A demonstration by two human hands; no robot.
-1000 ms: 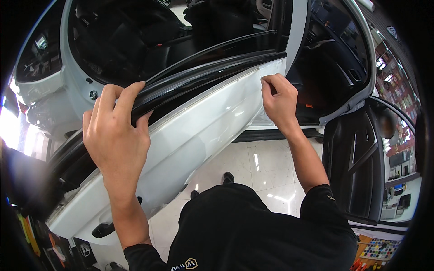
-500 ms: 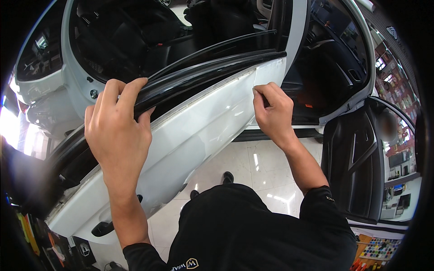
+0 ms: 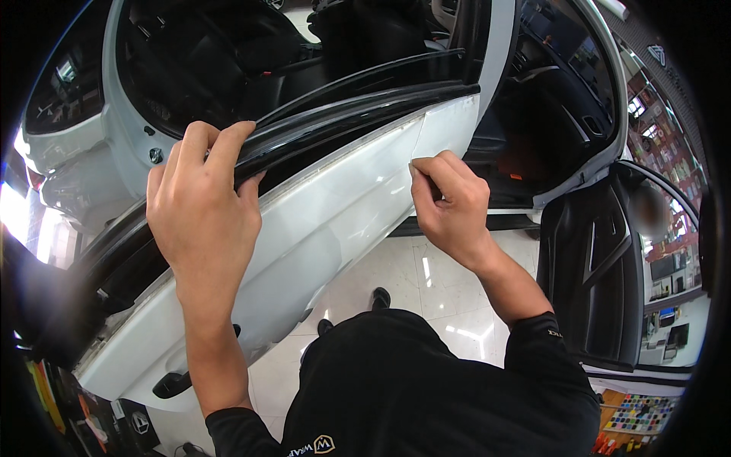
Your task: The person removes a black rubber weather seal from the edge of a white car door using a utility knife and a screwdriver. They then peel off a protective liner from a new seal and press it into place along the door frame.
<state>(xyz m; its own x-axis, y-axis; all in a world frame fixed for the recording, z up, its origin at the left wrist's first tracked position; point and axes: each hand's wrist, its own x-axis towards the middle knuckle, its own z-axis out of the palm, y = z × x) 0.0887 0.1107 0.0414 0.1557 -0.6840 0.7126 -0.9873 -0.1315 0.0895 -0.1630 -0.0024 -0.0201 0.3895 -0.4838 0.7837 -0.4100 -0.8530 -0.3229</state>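
Observation:
A white car door (image 3: 335,194) stands open in front of me, its upper edge slanting up to the right. My left hand (image 3: 204,190) grips the black window trim (image 3: 343,110) along that edge, fingers over the top and thumb beneath. Above the trim rises the door's window glass (image 3: 365,72). Thumb and fingers of my right hand (image 3: 451,199) are pinched together at the door's white outer surface, near its right end. From the fingertips a thin line (image 3: 419,137) runs up to the door's top edge. Whatever lies in the pinch is too small to make out.
Beyond the door are the car's dark seats (image 3: 304,84). A second open door with a black inner panel (image 3: 590,266) stands to my right. Below my left forearm is a black door handle (image 3: 172,385). Pale glossy tiles (image 3: 434,282) cover the floor.
My right hand has moved down and to the left across the door, and the thin line above its fingertips has become longer. My left hand keeps its grip on the trim.

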